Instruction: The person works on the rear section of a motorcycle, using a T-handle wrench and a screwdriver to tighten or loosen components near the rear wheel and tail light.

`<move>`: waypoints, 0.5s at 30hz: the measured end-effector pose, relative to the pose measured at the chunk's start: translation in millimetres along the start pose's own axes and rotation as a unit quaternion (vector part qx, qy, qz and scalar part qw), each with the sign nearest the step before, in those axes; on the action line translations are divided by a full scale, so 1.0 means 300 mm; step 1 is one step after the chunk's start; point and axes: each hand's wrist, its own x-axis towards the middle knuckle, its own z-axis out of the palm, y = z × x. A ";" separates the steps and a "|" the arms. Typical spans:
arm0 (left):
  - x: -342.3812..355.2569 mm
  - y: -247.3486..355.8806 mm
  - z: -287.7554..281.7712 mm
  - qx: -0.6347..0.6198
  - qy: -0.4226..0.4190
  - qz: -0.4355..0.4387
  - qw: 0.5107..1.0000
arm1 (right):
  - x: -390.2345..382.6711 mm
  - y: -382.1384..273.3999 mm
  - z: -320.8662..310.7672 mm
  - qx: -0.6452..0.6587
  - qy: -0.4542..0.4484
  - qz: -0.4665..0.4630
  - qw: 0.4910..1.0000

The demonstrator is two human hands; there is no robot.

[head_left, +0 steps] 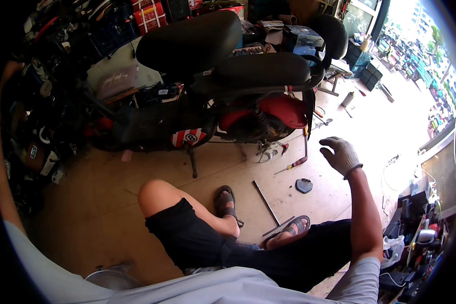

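Observation:
A black and red electric scooter (157, 124) stands crosswise in front of me, propped on its kickstand (193, 163). My right hand (342, 154), in a whitish work glove, is held up right of the red rear fender (286, 111). Its fingers curve with the thumb apart, and nothing shows between them. Below it on the floor lie a screwdriver (300, 161) and a dark flat rounded piece (303, 185). My left arm reaches up along the far left rim. There my left hand (14, 66) is near the scooter's front end; shadow hides its fingers.
Hand tools (269, 152) lie under the rear wheel. A long dark bar (266, 202) rests by my sandals. Cluttered parts (35, 142) crowd the left side, and boxes (304, 36) stand behind the scooter. A bottle (348, 99) stands toward the doorway; a loaded rack (420, 243) is at right.

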 end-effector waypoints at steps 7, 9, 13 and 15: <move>0.152 0.184 0.776 -0.182 -0.249 0.076 0.948 | -0.053 0.022 -0.049 0.008 -0.075 0.050 0.996; 0.166 0.196 0.850 -0.192 -0.268 0.070 0.942 | -0.055 0.041 -0.046 0.002 -0.085 0.052 0.995; 0.171 0.191 0.908 -0.202 -0.270 0.057 0.940 | -0.039 0.048 -0.023 0.004 -0.110 0.053 0.992; 0.163 0.182 0.911 -0.203 -0.268 0.052 0.940 | -0.025 0.033 -0.012 0.000 -0.136 0.059 0.989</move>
